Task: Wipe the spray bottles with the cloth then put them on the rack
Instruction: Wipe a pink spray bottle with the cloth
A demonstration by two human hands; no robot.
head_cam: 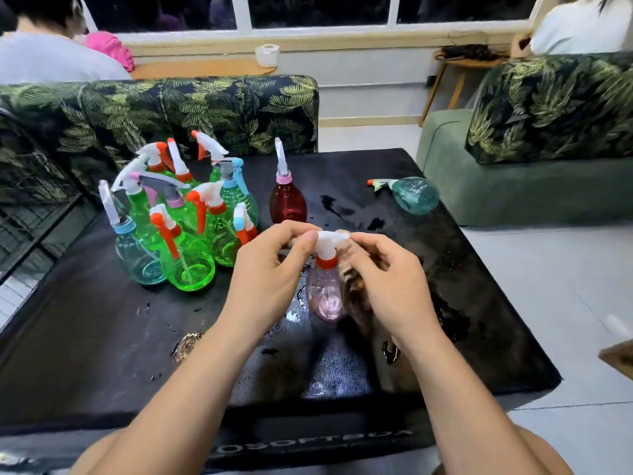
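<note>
Pink spray bottle [325, 296] upright at middle of wet black surface [102, 337], left hand [270, 269] pinching its white trigger head, right hand [387, 282] gripping brown cloth [356, 293] against bottle's side, green bottles [191, 234] clustered left, red bottle [287, 200] upright behind, teal bottle [414, 195] lying far right.

Even indoor light, fairly bright; windows [318, 10] are dark. Light comes from above: hard specular glare on the wet black mat [337, 375], bottom centre. Shadows soft and faint. Fisheye bend at the edges: the sofa back [164, 97] and window frame curve. Pink bottle [325, 296] and cloth [358, 303] slightly smeared; corners soft.
</note>
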